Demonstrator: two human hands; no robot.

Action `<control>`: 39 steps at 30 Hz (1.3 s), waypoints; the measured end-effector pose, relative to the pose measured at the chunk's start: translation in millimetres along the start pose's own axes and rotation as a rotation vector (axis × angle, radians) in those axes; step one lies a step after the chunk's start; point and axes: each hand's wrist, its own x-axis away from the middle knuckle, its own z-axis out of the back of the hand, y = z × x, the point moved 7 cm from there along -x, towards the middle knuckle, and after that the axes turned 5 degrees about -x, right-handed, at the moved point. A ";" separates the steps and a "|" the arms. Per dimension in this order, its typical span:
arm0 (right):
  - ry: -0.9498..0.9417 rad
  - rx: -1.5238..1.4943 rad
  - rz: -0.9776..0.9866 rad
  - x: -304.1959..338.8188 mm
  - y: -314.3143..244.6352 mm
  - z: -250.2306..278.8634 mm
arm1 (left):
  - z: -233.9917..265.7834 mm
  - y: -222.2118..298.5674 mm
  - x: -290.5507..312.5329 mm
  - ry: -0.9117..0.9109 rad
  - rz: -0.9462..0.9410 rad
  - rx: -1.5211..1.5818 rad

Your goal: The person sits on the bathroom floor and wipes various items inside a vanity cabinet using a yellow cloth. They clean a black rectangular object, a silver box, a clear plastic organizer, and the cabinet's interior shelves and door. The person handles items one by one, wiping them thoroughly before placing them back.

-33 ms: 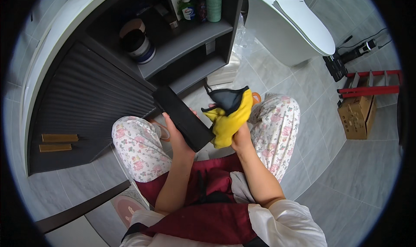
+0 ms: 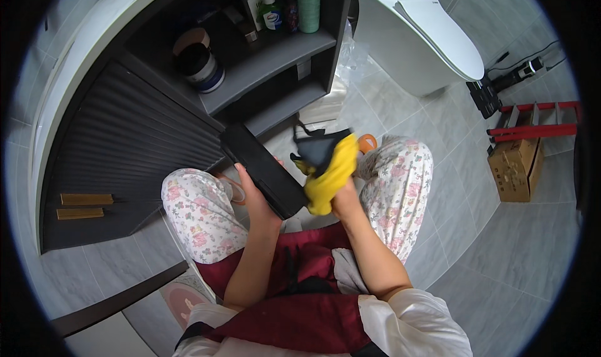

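My left hand (image 2: 255,199) grips a long black box-like case (image 2: 260,166) from below and the side, tilted in front of my lap. My right hand (image 2: 345,201) is closed round a bunched yellow and dark grey cloth (image 2: 333,174) with thin black straps. The cloth hangs close to the right side of the case; whether they touch I cannot tell. Some of it is smeared by motion, and it hides most of my right fingers.
A dark curved cabinet (image 2: 119,150) with open shelves holding bottles and a jar (image 2: 206,75) stands at the left and ahead. At the far right are a white toilet (image 2: 407,50), a black appliance (image 2: 501,87), a red step ladder (image 2: 532,130) and a cardboard box (image 2: 510,172).
The yellow and grey cloth has shifted slightly left with my right hand. The black case in my left hand has rolled a little, its place nearly unchanged.
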 end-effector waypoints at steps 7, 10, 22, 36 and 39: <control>-0.289 0.659 0.395 2.7 -18.3 -47.6 | 26.0 -16.6 3.3 0.145 -0.026 -0.229; -0.163 0.612 0.285 -2.7 -7.0 -32.4 | 42.7 -27.5 3.9 0.239 -0.011 -0.521; 0.409 0.229 0.186 -19.3 -18.0 29.6 | 27.7 -65.3 11.8 -0.064 0.166 -0.847; 0.236 -0.351 -0.319 -13.8 28.0 13.1 | 15.4 -24.3 7.5 0.033 -0.454 -1.237; 0.210 -0.331 -0.389 -5.7 30.6 -5.3 | 15.4 -12.0 8.1 0.065 -0.441 -1.176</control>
